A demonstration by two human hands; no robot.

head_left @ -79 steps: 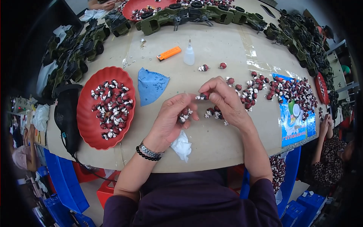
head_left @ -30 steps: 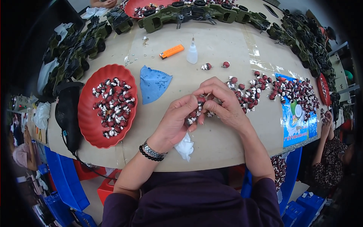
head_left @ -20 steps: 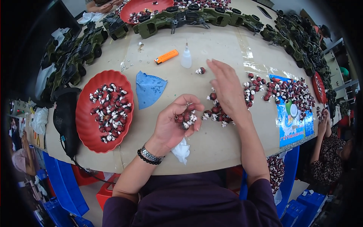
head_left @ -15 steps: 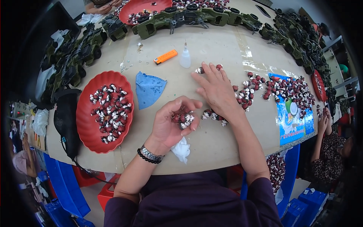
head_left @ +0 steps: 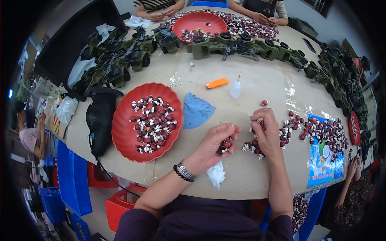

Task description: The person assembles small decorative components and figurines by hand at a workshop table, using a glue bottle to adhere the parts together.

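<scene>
My left hand (head_left: 215, 148) is curled closed around several small dark-red and white pieces (head_left: 226, 144), knobbly and round. To its right, my right hand (head_left: 268, 134) is bent over the table, its fingers drawn together around a similar piece (head_left: 260, 123), partly hidden by the fingers. More of these pieces (head_left: 286, 132) lie loose beside and beyond that hand. One single piece (head_left: 263, 103) sits apart, past its knuckles. On my left, a red scalloped bowl (head_left: 120, 138) holds a heap of the same pieces.
A blue cloth (head_left: 198, 111), an orange lighter (head_left: 217, 83) and a small needle-tipped bottle (head_left: 235, 89) lie beyond my hands. White tissue (head_left: 216, 174) rests near the front edge. Green toy vehicles (head_left: 257, 49) line the far side. Other people sit around the table.
My right hand has gone from flat with spread fingers to curled around a piece. The left hand has closed further over its pieces. The whole view has shifted, showing more of the far side.
</scene>
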